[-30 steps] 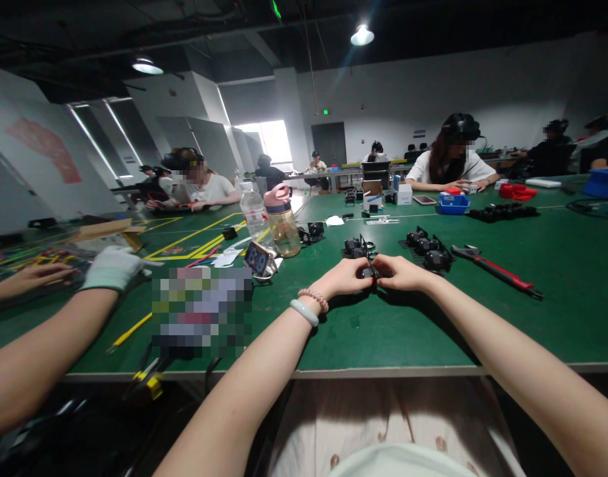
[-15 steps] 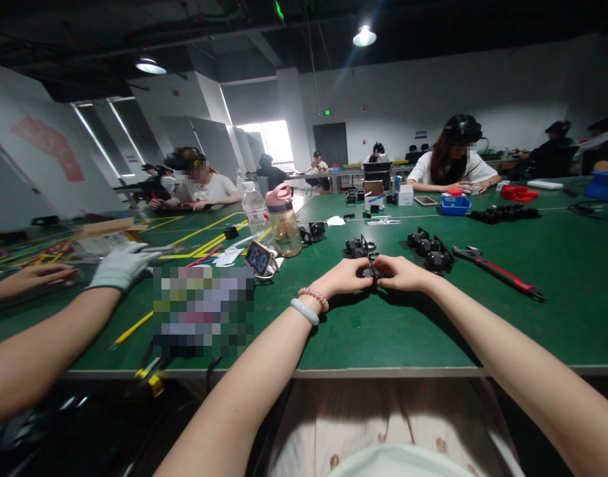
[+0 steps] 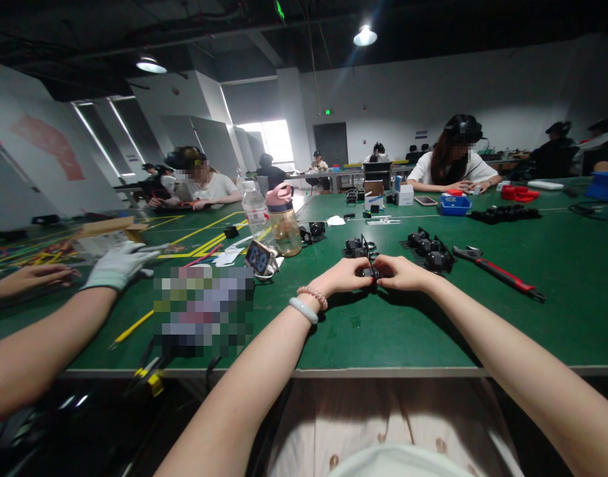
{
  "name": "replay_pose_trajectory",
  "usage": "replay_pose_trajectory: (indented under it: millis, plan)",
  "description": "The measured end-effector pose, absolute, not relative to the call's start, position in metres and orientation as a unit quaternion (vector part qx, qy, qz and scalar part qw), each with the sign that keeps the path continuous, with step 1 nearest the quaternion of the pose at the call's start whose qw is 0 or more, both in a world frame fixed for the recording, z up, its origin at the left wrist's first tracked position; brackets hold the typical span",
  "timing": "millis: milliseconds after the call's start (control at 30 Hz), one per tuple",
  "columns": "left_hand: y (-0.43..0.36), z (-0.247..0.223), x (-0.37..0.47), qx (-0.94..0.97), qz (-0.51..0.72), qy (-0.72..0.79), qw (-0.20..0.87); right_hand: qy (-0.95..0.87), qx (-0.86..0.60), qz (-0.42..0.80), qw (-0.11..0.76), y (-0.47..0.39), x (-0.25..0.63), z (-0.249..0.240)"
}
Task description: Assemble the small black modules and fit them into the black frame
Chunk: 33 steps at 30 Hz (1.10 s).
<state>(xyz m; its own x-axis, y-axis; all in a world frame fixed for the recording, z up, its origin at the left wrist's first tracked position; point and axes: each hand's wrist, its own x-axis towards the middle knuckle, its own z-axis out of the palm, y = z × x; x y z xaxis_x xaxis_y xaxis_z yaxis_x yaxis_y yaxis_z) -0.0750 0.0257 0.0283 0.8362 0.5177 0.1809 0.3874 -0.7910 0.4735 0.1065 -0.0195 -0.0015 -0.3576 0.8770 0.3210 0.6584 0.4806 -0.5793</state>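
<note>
My left hand (image 3: pixel 351 275) and my right hand (image 3: pixel 401 273) meet over the green table, both closed on one small black part (image 3: pixel 369 271) with an upright thin plate. Fingers cover much of that part, so its exact kind does not show. Just behind it lies another black assembly (image 3: pixel 354 246). To the right of my right hand sits a group of black blocky units (image 3: pixel 430 250) on a dark frame. Farther right rests an adjustable wrench (image 3: pixel 503 273) with a red and black handle.
A water bottle (image 3: pixel 255 211), an amber drinking bottle (image 3: pixel 287 232) and a small digital clock (image 3: pixel 261 258) stand left of my hands. At the far left a co-worker's gloved hand (image 3: pixel 110 266) reaches over the table. A blue bin (image 3: pixel 456 205) stands at the back right.
My hands keep their hold on the black part with almost no visible movement. The co-worker's gloved hand at the left has shifted slightly left.
</note>
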Motion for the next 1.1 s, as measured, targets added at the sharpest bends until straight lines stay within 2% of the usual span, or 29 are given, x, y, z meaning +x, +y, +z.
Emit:
replay_pose_trajectory:
  millis: [1100]
  plan:
    - [0.0287, 0.0219, -0.0752, 0.945, 0.15, 0.251, 0.15, -0.802, -0.478, 0.176, 0.311, -0.0193, 0.1072, -0.0033]
